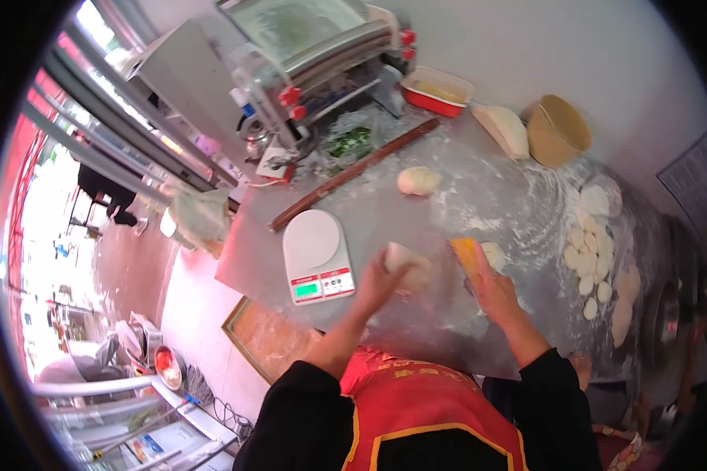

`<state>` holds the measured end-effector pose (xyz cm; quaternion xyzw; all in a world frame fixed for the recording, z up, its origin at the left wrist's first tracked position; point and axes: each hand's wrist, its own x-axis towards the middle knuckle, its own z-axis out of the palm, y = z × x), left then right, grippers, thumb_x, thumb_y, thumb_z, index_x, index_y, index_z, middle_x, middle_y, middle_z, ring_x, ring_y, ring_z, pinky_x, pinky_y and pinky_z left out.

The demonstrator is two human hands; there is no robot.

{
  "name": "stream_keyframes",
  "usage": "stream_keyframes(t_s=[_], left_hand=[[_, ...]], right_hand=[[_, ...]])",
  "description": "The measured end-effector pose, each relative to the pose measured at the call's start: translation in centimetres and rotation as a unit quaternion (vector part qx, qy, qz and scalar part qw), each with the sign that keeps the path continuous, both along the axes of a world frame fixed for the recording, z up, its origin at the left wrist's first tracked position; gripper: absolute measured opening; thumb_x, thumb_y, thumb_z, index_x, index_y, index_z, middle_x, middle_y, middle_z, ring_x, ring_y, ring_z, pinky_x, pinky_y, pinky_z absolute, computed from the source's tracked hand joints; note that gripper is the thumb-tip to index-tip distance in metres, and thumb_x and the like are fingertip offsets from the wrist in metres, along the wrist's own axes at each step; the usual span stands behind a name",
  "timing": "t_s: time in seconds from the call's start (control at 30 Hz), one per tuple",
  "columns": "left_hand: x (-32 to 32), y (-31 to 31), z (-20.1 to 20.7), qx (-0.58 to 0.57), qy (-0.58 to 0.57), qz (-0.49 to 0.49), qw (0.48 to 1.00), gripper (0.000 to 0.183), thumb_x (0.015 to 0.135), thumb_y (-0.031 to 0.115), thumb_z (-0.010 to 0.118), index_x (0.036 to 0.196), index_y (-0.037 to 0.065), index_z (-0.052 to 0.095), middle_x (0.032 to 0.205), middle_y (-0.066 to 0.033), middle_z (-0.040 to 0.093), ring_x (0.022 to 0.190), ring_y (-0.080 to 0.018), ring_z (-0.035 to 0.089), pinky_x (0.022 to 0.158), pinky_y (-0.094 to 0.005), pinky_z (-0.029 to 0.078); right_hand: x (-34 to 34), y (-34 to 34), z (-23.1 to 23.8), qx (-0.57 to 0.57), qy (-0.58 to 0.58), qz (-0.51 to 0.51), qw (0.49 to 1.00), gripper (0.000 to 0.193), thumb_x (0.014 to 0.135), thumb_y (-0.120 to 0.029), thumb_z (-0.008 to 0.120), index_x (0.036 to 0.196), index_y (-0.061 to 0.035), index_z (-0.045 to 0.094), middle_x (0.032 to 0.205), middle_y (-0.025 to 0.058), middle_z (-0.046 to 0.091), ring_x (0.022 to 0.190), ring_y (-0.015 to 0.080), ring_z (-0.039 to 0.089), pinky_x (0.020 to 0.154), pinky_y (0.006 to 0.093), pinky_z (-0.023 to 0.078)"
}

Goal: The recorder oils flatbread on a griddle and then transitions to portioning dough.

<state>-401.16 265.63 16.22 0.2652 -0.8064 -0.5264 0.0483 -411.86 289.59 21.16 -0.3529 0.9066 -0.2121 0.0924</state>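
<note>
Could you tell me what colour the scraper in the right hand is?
Yellow-orange scraper, clearest in the head view.

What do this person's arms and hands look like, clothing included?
Both arms wear black sleeves pushed up toward the elbows, leaving the forearms bare. The left hand and right hand are bare: no gloves, and no rings or watch that I can make out. A red apron with yellow trim covers the chest.

— Where's the light coming from?
— From the left: daylight through the doorway point(47, 204), blown out to white with a pink cast.
— And the counter point(479, 204)?
— Evenly lit, with a soft sheen and weak shadows. The whole picture is slightly soft, the edges bend strongly, and the corners are black.
</note>
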Motion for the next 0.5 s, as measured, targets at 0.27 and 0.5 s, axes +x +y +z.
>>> stream_keyframes(t_s=[0.27, 0.5], left_hand=[[7.1, -16.0, 1.2, 0.064, -0.007, 0.259, 0.964, 0.031, 0.081, 0.023, 0.065, 0.098, -0.003, 0.059, 0.079, -0.0133, 0.062, 0.067, -0.0194, 0.06, 0.059, -0.0322, 0.047], [9.8, -14.1, 1.5, -0.224, -0.02, 0.276, 0.934, 0.031, 0.087, 0.025, 0.056, 0.103, -0.001, 0.058, 0.097, -0.0186, 0.06, 0.089, -0.036, 0.058, 0.078, -0.0426, 0.047]], right_hand=[[0.6, -1.4, 1.3, 0.06, -0.043, -0.012, 0.997, 0.079, 0.084, -0.018, 0.057, 0.146, -0.0166, 0.009, 0.087, 0.0249, 0.063, 0.074, 0.0443, 0.06, 0.067, 0.0496, 0.048], [0.4, -0.5, 0.1, 0.022, -0.038, -0.009, 0.999, 0.073, 0.086, -0.014, 0.05, 0.147, -0.0173, 0.01, 0.078, 0.027, 0.062, 0.071, 0.0452, 0.059, 0.062, 0.0501, 0.046]])
